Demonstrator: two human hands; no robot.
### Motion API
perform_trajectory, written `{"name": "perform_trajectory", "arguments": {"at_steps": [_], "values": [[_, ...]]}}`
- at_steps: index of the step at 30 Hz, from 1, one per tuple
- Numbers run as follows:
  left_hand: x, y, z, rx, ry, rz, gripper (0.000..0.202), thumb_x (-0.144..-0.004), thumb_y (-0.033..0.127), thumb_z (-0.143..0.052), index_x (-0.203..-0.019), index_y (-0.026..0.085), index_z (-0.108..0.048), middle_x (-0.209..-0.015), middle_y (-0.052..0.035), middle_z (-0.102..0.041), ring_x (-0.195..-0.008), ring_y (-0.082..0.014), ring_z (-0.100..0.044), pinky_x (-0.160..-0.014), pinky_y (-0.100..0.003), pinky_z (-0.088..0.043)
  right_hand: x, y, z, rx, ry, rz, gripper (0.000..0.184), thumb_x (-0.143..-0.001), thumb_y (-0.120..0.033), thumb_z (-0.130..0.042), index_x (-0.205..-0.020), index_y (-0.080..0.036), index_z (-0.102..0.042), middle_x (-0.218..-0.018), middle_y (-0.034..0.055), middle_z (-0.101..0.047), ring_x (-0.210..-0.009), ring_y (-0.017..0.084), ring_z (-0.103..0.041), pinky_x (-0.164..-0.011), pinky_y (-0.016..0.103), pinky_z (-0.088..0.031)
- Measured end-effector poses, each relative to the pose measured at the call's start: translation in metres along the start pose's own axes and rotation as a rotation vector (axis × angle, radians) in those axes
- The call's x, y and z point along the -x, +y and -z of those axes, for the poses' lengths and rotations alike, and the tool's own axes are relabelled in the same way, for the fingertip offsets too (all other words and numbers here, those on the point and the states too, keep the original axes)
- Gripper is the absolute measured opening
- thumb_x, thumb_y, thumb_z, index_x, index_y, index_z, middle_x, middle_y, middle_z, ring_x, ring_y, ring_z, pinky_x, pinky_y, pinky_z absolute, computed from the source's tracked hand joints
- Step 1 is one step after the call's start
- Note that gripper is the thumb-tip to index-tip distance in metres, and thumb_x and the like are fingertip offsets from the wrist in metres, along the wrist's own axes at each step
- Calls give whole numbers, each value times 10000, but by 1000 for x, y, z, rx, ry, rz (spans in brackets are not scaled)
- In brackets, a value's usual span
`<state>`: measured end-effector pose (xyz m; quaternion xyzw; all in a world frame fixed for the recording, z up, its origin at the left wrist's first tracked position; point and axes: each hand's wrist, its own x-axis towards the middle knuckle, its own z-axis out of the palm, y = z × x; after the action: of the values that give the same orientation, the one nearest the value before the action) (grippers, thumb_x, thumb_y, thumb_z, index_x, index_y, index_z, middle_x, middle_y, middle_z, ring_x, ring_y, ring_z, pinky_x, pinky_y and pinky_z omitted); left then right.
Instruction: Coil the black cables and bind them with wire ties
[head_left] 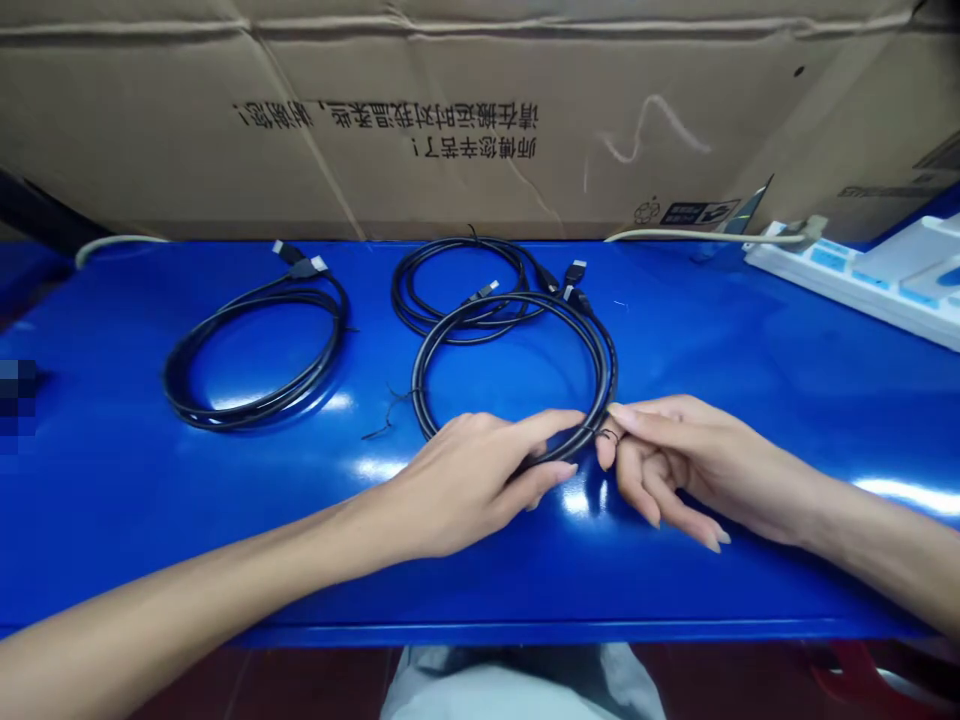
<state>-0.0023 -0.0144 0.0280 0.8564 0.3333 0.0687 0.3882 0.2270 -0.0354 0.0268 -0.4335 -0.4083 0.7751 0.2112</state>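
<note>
A coiled black cable [609, 345] lies in front of me on the blue table. My left hand [480, 480] grips the near right part of this coil between thumb and fingers. At the coil's right side, my right hand [667, 460] pinches a thin black twist tie [606, 434] that goes around the cable strands. Another twist tie [390, 408] sticks out from the coil's left side with loose ends. The cable's plugs [576, 298] rest at the far side of the loop, close to a second coiled cable [397, 290] partly overlapped by the first.
A third coiled black cable [176, 385] lies to the left, its plugs [307, 267] pointing away. Behind the table [300, 540] stands a large cardboard box [450, 190] with printed text. A white power strip [862, 280] with a pale cord [690, 236] sits at the right.
</note>
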Motion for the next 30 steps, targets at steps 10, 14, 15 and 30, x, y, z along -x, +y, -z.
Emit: {"name": "perform_trajectory", "arguments": {"at_steps": [10, 14, 15, 30], "values": [[-1, 0, 0, 33, -14, -13, 410, -1009, 353, -420, -1416, 304, -401, -747, 76, -674, -682, -107, -631, -645, -199, -407, 3, -3, 4, -119, 28, 6, 339, -920, -443, -573, -823, -128, -650, -580, 31, -656, -337, 78, -531, -306, 143, -347], [-1, 0, 0, 27, -21, -18, 408, -1012, 351, -410, -1418, 314, -388, -764, 80, -672, -704, -105, -631, -665, -202, -415, 3, -2, 5, -69, 9, 36, 256, -915, -379, -608, -812, -147, -644, -586, -17, -630, -361, 42, -514, -380, 143, -396], [-1, -1, 0, 27, -18, -21, 409, -1012, 356, -409, -1418, 314, -385, -765, 81, -672, -704, -105, -630, -667, -202, -415, 2, -2, 5, -40, 14, 50, 243, -915, -369, -612, -811, -152, -643, -585, -27, -622, -364, 38, -508, -397, 147, -406], [-1, -1, -1, -8, 4, -21, 327, -1009, 357, -416, -1307, 244, -491, -745, 62, -680, -722, -116, -653, -699, -210, -429, 5, 20, 16, 1655, 309, 1068, 123, -906, -136, -561, -830, -190, -641, -672, 15, -628, -565, 129, -528, -575, 292, -381]]}}
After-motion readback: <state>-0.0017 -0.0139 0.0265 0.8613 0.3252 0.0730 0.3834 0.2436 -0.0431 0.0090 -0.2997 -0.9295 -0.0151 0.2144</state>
